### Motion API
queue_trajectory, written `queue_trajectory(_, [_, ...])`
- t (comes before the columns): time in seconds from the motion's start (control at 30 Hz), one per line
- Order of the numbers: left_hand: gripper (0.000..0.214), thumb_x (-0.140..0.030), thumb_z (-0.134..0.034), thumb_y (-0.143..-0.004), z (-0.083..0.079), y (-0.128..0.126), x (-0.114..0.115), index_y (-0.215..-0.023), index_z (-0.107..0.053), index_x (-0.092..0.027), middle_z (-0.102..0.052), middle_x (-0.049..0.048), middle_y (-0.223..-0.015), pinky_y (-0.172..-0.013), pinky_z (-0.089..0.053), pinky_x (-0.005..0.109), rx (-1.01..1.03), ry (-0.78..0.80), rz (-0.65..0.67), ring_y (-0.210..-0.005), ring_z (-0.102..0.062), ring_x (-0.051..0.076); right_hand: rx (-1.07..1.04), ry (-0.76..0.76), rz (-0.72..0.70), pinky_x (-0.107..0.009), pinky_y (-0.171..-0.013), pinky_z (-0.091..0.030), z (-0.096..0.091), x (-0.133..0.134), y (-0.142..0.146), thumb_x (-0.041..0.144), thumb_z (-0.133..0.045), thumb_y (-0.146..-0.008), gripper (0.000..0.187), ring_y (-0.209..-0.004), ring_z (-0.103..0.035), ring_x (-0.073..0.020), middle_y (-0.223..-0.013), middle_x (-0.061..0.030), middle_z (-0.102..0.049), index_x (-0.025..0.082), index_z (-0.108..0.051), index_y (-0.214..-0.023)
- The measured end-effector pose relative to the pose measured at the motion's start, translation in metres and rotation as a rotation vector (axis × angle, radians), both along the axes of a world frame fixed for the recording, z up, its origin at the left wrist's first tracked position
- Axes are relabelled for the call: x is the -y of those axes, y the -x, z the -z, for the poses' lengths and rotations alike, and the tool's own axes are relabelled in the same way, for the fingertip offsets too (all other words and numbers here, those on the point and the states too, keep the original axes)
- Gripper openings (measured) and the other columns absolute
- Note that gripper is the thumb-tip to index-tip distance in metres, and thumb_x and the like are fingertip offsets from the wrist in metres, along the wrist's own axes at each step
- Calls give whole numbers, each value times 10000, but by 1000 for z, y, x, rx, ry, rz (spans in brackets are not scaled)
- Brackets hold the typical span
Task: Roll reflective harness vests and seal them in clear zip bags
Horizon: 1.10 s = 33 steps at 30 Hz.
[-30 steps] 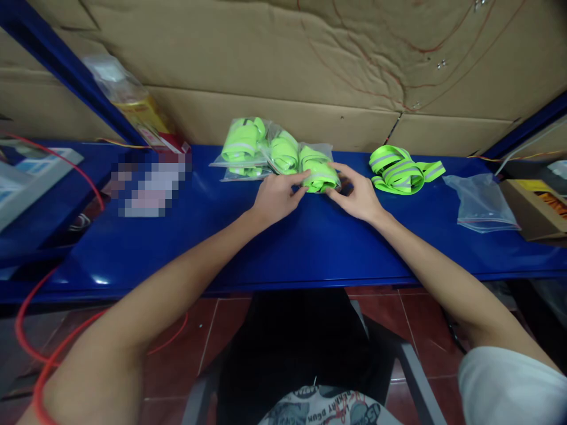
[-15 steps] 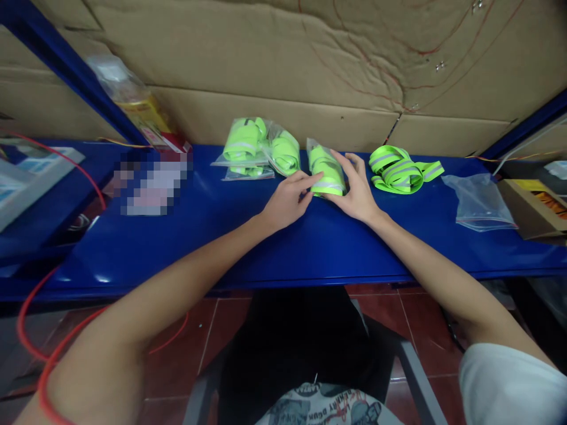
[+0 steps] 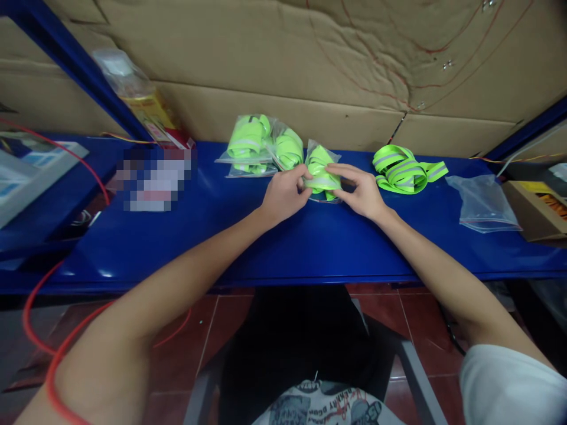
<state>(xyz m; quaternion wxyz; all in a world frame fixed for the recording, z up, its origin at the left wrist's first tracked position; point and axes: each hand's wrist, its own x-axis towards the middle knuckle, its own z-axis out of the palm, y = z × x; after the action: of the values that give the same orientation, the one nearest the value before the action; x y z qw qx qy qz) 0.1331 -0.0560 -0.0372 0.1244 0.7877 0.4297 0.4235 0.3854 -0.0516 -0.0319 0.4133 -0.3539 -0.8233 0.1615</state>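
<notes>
1. Neon-green strap in a clear bag (image 3: 322,176) sits between our hands, at the back of the blue bench (image 3: 310,236).
2. Our left hand (image 3: 283,193) pinches the bag's left edge with closed fingers.
3. Our right hand (image 3: 361,192) grips its right side, fingers curled over the top.
4. Two filled bags (image 3: 261,144) lie just left of it.
5. Loose strap (image 3: 405,168) lies to the right, with an empty bag (image 3: 482,203) beyond.
</notes>
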Motion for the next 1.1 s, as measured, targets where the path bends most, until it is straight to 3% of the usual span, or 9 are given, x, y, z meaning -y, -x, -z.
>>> queue_trajectory(0.13, [168, -199, -734, -855, -3, 1, 2, -1022, -725, -214, -708, -11, -777, -690, -524, 320, -39, -91, 68, -666, -639, 160, -81, 47, 86, -503, -933, -704, 1, 0, 1, 351, -798, -886, 496, -1342, -733, -354, -1431, -112, -779, 256, -805, -1373])
queue_trajectory(0.2, [179, -257, -753, -859, -5, 1, 2, -1032, -737, -212, -719, 0, -792, -688, -538, 324, -31, -118, 82, -663, -639, 160, -58, 36, 84, -535, -963, -695, -1, 1, 1, 415, -842, -868, 518, -1391, -703, -369, -1478, -129, -749, 264, -804, -1362])
queue_trajectory(0.33, [173, -210, -679, -856, -4, 3, 0, -1014, -749, -205, -693, -31, -696, -667, -551, 290, 26, -51, 99, -597, -635, 137, 23, 27, 16, -598, -1072, -647, -8, 4, 0, 591, -930, -804, 694, -1455, -664, -390, -1563, -152, -697, 279, -782, -1406])
queue_trajectory(0.5, [173, -221, -627, -926, -4, 4, 0, -1052, -745, -210, -692, -36, -675, -675, -558, 279, 47, -69, 44, -597, -664, 138, 15, -14, 52, -557, -1173, -603, -12, 9, 4, 610, -729, -1014, 514, -1423, -704, -340, -1475, -95, -771, 292, -794, -1412])
queue_trajectory(0.6, [278, -260, -676, -921, -8, 3, 5, -1192, -732, -230, -696, -48, -670, -658, -546, 277, -12, -76, 37, -597, -666, 148, 11, -52, 63, -554, -1243, -548, -11, 11, 7, 553, -639, -1084, 411, -1390, -732, -319, -1425, -72, -799, 304, -834, -1347])
queue_trajectory(0.7, [383, -299, -694, -936, -11, 2, 9, -1311, -722, -224, -694, -46, -669, -656, -533, 283, -75, -106, 66, -608, -669, 157, 4, -79, 88, -561, -1212, -566, -9, 11, 8, 521, -641, -1084, 372, -1343, -757, -321, -1391, -88, -810, 293, -867, -1273])
queue_trajectory(0.87, [301, -315, -579, -1066, -6, 1, 3, -1250, -795, -216, -677, -20, -664, -659, -526, 283, -38, -138, 85, -606, -642, 150, 43, -90, 124, -571, -1177, -585, -8, 13, 10, 611, -723, -1014, 434, -1348, -734, -336, -1434, -92, -775, 312, -833, -1309])
queue_trajectory(1.1, [362, -258, -571, -1053, -1, -6, 10, -1320, -815, -232, -829, 25, -896, -737, -587, 262, -10, -206, 121, -688, -696, 129, 109, -136, 105, -617, -1277, -463, -9, 11, 14, 657, -608, -1051, 459, -1514, -594, -378, -1547, -141, -688, 274, -709, -1284])
